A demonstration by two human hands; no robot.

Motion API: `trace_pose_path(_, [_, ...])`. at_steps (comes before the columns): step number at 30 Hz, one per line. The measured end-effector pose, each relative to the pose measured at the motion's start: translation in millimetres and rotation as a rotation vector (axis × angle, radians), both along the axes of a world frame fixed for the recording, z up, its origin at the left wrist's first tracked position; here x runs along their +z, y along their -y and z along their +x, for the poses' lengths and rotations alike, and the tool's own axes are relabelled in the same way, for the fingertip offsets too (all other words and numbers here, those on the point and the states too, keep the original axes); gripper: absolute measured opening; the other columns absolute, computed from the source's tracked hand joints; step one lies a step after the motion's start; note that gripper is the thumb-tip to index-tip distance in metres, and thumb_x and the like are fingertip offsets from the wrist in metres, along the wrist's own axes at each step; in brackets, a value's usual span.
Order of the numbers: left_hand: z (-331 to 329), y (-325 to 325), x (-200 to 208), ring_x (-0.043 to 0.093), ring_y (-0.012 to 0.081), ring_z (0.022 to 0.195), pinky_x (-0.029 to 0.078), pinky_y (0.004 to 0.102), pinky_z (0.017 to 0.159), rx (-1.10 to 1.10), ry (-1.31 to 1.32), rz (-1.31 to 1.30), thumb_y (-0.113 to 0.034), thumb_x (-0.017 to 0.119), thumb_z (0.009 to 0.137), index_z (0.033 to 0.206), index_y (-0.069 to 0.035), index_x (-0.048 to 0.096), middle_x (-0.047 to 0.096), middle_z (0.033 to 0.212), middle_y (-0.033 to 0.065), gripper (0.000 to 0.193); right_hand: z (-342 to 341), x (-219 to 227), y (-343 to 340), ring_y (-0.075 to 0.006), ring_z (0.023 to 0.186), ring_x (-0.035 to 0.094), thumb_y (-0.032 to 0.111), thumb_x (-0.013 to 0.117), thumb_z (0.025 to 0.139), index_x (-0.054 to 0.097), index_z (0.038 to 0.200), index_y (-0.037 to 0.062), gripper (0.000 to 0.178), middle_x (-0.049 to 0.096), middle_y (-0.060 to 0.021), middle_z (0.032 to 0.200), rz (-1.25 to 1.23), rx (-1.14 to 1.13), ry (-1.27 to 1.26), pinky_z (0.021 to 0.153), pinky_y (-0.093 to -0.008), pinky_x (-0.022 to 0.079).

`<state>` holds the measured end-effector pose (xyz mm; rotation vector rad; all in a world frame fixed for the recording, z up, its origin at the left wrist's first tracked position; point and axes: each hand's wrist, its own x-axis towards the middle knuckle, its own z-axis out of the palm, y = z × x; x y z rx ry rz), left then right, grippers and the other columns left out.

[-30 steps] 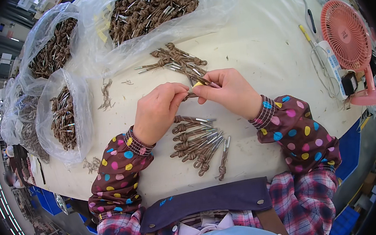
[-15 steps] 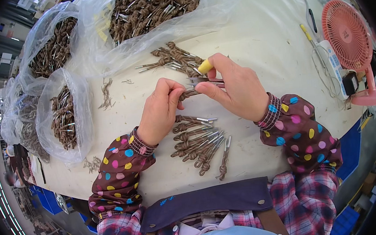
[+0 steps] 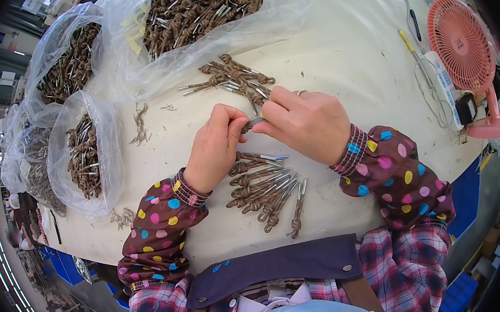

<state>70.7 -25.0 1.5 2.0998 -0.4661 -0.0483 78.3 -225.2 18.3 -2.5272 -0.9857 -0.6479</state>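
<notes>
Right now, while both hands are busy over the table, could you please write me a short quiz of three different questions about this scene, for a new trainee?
1. True or false: the left hand and the right hand pinch the same knotted cord between them.
2. Where does the sorted row of cords lie? A) inside a bag B) on the table, near the body, below the hands C) beside the fan
3. Fill in: the small fan at the right edge of the table is ____ in colour.

Key: 1 true; 2 B; 3 pink.
</notes>
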Motion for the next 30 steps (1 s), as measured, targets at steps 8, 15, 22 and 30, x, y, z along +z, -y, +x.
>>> trace_pose_path(8, [-1,1,1,0.064,0.0213,0.067,0.051,0.0302,0.059,-0.018,0.001,0.006,-0.011,0.049,0.098,0.098,-0.001,0.044,0.059,0.085,0.0106,0.011,0,1,1,-0.0153,0.054,0.055,0.03,0.07,0.077,0.051,0.075,0.0122,0.026,0.049,-0.0005,0.075,-0.013,0.043,0.047,0.048,-0.0284,0.043])
trace_pose_path(15, [-2,1,-1,0.065,0.0215,0.069,0.052,0.0301,0.061,-0.045,0.035,0.023,-0.011,0.048,0.098,0.098,0.0,0.044,0.059,0.086,0.0119,0.012,1,-1,0,-0.0174,0.055,0.055,0.03,0.07,0.076,0.05,0.076,0.0116,0.027,0.049,0.0,0.074,0.016,0.053,0.035,0.048,-0.0297,0.043])
trace_pose_path(22, [1,-2,-1,0.066,0.0175,0.074,0.052,0.0279,0.064,0.022,-0.076,-0.144,-0.013,0.046,0.1,0.1,0.0,0.045,0.061,0.087,0.0103,0.013,11,-4,7,-0.0113,0.055,0.051,0.028,0.074,0.08,0.058,0.086,0.0058,0.028,0.058,-0.003,0.076,0.461,-0.042,-0.621,0.051,-0.0272,0.042])
trace_pose_path(30, [8,-10,-2,0.065,0.0154,0.084,0.051,0.0276,0.077,-0.045,-0.125,-0.194,-0.012,0.046,0.099,0.108,0.001,0.054,0.064,0.094,0.009,0.017,11,-2,5,-0.0046,0.057,0.045,0.015,0.075,0.079,0.059,0.088,0.0014,0.022,0.054,0.0007,0.066,0.553,-0.031,-0.849,0.052,-0.0214,0.038])
